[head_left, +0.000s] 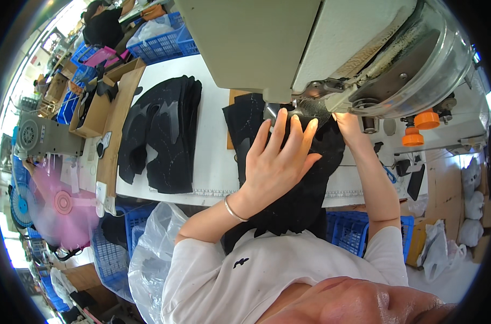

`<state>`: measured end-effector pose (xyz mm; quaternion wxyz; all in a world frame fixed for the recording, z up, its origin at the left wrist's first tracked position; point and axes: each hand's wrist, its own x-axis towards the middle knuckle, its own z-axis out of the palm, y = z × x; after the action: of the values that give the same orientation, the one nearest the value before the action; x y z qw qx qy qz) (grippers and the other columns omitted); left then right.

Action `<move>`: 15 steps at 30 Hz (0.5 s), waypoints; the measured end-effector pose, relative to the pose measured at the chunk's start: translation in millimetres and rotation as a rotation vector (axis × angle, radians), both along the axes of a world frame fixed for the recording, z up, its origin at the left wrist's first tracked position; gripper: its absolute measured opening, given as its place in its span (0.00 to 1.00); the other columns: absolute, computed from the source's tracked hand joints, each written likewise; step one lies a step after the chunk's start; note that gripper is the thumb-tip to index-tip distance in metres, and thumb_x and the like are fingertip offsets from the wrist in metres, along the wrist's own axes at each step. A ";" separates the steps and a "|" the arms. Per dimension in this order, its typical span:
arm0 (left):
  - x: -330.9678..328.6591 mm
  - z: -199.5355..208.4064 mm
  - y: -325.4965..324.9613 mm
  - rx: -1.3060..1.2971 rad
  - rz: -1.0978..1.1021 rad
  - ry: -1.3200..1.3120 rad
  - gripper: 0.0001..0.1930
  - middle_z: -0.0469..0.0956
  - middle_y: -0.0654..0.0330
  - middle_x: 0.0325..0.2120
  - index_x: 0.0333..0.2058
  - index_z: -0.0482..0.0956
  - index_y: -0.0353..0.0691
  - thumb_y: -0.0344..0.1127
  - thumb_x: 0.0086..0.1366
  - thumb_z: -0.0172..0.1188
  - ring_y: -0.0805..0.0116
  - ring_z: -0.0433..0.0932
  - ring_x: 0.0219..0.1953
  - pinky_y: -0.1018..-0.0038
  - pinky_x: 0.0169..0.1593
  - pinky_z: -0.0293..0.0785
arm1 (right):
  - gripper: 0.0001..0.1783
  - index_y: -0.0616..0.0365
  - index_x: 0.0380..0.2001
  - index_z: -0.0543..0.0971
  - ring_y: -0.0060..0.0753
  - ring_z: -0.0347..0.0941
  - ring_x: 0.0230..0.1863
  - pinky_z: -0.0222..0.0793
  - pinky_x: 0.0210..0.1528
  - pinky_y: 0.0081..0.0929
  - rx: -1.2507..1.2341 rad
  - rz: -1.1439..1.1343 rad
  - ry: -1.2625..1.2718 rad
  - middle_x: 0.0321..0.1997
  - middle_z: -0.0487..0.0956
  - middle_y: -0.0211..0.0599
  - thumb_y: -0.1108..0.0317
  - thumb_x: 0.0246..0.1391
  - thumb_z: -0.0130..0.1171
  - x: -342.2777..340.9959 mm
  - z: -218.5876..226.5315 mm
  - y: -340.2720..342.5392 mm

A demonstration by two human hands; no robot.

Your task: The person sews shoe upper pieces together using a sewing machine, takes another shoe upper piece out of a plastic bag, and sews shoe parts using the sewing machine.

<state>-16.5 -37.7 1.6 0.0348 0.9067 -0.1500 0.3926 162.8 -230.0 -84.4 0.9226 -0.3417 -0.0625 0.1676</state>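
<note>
My left hand [283, 151] lies with its fingers spread on black fabric [296, 197], its fingertips close to the needle area of a sewing machine [256, 48]. A small lit patch of dark mesh [316, 109] shows just beyond those fingertips. On the other side of it, my right hand [347, 125] is at the fabric's right edge, its fingers mostly hidden by the machine head. The fabric runs from under the machine over the table's front edge towards my lap. To the left, stacked black cut pieces [175, 124] lie on the white table [215, 73].
A ruler strip [215, 193] runs along the table's front edge. Blue crates [345, 232] and a clear plastic bag [153, 243] stand below. At left are a pink fan [63, 202] and a cardboard box [97, 116]. A person [103, 27] sits beyond.
</note>
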 end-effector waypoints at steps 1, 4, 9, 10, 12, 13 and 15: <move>0.4 -0.5 1.7 -0.001 0.007 0.002 0.25 0.75 0.55 0.44 0.49 0.81 0.45 0.55 0.58 0.60 0.56 0.73 0.52 0.63 0.54 0.69 | 0.17 0.56 0.48 0.70 0.29 0.75 0.47 0.74 0.48 0.29 -0.001 0.007 0.002 0.45 0.76 0.35 0.73 0.55 0.59 -3.1 5.5 2.9; 1.6 1.0 4.8 -0.048 -0.008 0.018 0.24 0.75 0.54 0.44 0.48 0.82 0.44 0.52 0.57 0.62 0.55 0.73 0.54 0.60 0.56 0.69 | 0.23 0.59 0.48 0.71 0.30 0.75 0.48 0.72 0.49 0.29 -1.104 -0.213 -0.739 0.45 0.76 0.37 0.77 0.47 0.64 -19.3 27.3 11.7; 4.1 5.4 8.5 -0.098 -0.051 0.029 0.20 0.76 0.55 0.45 0.45 0.82 0.45 0.46 0.55 0.64 0.54 0.73 0.56 0.57 0.58 0.67 | 0.09 0.55 0.40 0.77 0.15 0.62 0.34 0.59 0.34 0.19 -0.977 -0.312 -0.601 0.35 0.71 0.23 0.63 0.63 0.53 -23.7 20.4 9.9; 4.1 5.3 9.2 -0.098 -0.050 0.029 0.20 0.76 0.55 0.45 0.45 0.82 0.45 0.46 0.55 0.64 0.54 0.73 0.56 0.57 0.58 0.67 | 0.09 0.55 0.40 0.77 0.15 0.62 0.34 0.59 0.34 0.19 -0.977 -0.311 -0.601 0.35 0.71 0.23 0.63 0.63 0.53 -25.1 20.3 10.2; 4.2 5.2 10.3 -0.085 -0.034 0.024 0.18 0.76 0.56 0.45 0.44 0.83 0.45 0.43 0.54 0.65 0.55 0.73 0.56 0.57 0.59 0.66 | 0.22 0.60 0.46 0.71 0.31 0.74 0.45 0.70 0.48 0.29 -0.910 -0.317 -0.480 0.43 0.76 0.36 0.76 0.47 0.65 -30.0 21.8 11.5; 4.0 4.9 11.4 -0.085 -0.031 0.025 0.18 0.76 0.56 0.45 0.44 0.83 0.45 0.43 0.54 0.65 0.55 0.73 0.56 0.57 0.59 0.66 | 0.22 0.60 0.46 0.71 0.31 0.74 0.45 0.70 0.48 0.29 -0.909 -0.314 -0.481 0.43 0.76 0.36 0.76 0.47 0.65 -33.5 24.5 13.0; 4.2 4.1 13.2 -0.078 -0.009 0.003 0.18 0.76 0.57 0.46 0.44 0.83 0.46 0.40 0.53 0.66 0.56 0.73 0.56 0.57 0.59 0.65 | 0.15 0.60 0.40 0.73 0.27 0.75 0.37 0.71 0.39 0.25 -1.189 -0.419 -0.642 0.37 0.77 0.34 0.78 0.48 0.63 -43.5 35.3 15.3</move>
<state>-12.3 -24.5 5.7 0.0723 0.9045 -0.1387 0.3968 119.3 -214.7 -49.1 0.5286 -0.8250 -0.1623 -0.1169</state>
